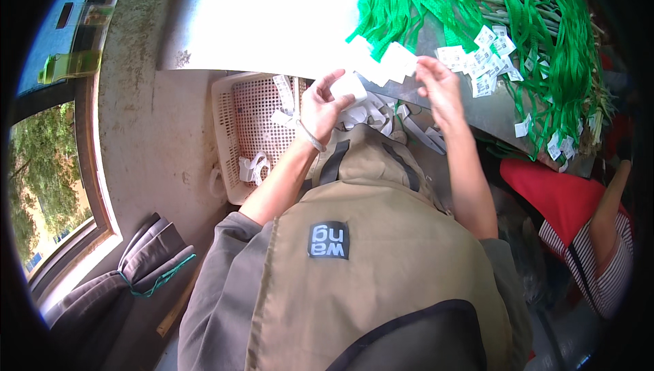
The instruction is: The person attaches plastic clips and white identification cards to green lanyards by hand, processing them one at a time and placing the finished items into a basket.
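Your left hand [325, 106] pinches a small white rectangular label [349, 86] between thumb and fingers, just above the perforated cream plastic basket [235, 136] where more white strips lie. Your right hand [439, 88] has its fingertips closed on a thin strip I can barely make out, at the edge of the metal table [272, 23]. Beside it, white printed tags [487, 57] hang in a cluster from green cords [545, 23]
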`<state>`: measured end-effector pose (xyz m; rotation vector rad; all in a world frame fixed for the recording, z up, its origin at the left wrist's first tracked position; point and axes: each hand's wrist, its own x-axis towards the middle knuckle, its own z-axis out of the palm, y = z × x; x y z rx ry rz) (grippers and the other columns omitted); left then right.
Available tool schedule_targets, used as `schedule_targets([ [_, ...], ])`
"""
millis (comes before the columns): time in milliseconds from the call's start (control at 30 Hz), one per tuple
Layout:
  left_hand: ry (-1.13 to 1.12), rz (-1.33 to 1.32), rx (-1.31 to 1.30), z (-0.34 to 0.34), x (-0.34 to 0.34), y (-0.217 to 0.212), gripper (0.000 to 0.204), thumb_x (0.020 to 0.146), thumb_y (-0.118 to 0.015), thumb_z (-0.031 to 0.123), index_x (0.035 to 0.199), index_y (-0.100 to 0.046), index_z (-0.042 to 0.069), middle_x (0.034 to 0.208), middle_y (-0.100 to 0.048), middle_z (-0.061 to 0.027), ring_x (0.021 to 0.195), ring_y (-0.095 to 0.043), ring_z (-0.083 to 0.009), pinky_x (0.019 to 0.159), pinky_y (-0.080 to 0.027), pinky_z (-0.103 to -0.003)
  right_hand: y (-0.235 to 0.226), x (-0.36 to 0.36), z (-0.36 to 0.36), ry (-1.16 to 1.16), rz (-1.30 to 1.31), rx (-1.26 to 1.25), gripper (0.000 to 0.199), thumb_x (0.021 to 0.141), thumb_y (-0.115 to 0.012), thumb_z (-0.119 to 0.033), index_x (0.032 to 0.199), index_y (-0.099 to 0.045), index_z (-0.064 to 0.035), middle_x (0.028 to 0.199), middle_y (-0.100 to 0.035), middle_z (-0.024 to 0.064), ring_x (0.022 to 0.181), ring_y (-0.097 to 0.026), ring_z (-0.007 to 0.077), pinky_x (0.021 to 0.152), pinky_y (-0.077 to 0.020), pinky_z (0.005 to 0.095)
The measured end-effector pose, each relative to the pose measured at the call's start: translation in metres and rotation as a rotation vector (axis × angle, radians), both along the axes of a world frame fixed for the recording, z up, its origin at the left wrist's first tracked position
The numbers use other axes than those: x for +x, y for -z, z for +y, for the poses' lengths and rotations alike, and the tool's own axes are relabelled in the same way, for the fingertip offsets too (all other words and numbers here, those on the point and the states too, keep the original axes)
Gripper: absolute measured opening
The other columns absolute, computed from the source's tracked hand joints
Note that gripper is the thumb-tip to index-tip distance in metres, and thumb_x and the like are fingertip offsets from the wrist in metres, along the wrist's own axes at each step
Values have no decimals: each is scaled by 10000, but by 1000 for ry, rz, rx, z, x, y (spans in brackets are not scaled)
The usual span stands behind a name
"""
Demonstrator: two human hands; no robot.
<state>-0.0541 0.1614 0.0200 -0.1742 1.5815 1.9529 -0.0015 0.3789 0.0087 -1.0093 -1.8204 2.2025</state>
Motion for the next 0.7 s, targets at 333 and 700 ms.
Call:
schedule_targets([
  [333,-63,-204,111,37,14,-21,181,839,-547,95,958,-656,12,821,-616,-24,674,-574,-90,605,-494,-241,-35,26,46,-389,190,1038,480,752,-671,-72,1202,-509,-42,938,-630,129,886,-575,134,741,-475,308],
  [700,65,-110,10,33,7,-8,242,853,-549,136,1048,-623,14,912,-650,-35,686,-594,-69,593,-477,-193,-23,39,-34,-302,149,290,159,775,-642,-11,933,-656,-3,817,-625,49,703,-554,84,625,-443,215],
])
